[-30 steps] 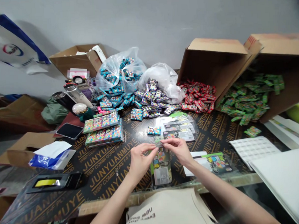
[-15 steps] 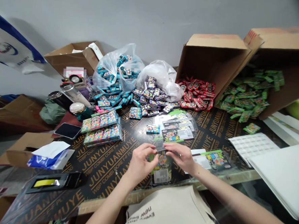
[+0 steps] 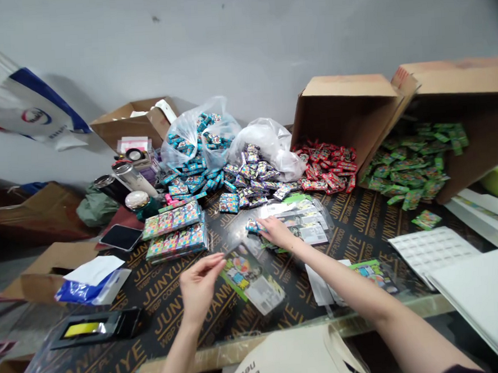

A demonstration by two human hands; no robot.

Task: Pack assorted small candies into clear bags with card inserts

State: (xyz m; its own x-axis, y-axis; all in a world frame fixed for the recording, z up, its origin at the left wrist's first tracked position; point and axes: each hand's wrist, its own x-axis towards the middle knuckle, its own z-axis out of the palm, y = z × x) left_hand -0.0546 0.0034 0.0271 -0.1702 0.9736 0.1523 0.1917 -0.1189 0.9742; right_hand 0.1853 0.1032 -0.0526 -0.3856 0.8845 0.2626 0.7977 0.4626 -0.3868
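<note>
Our left hand (image 3: 200, 285) pinches, thumb against fingers, the upper corner of a printed card in a clear sleeve (image 3: 250, 279). The card slants across the space in front of us, above or resting on the black plywood tabletop (image 3: 163, 296); we cannot tell which. Our right hand (image 3: 279, 233) reaches forward, fingers extended and close together, with the fingertips (image 3: 263, 223) on a small blue packet (image 3: 253, 226). Just beside that hand lie more sleeved cards (image 3: 306, 222). Two stacks of multicoloured packs (image 3: 173, 230) sit to the left. Farther on, blue packets (image 3: 189, 179) heap around a clear plastic bag (image 3: 197, 136). Red packets (image 3: 328, 167) lie at the mouth of a tipped cardboard box (image 3: 345, 110), and green packets (image 3: 408, 168) spread just right of it.
</note>
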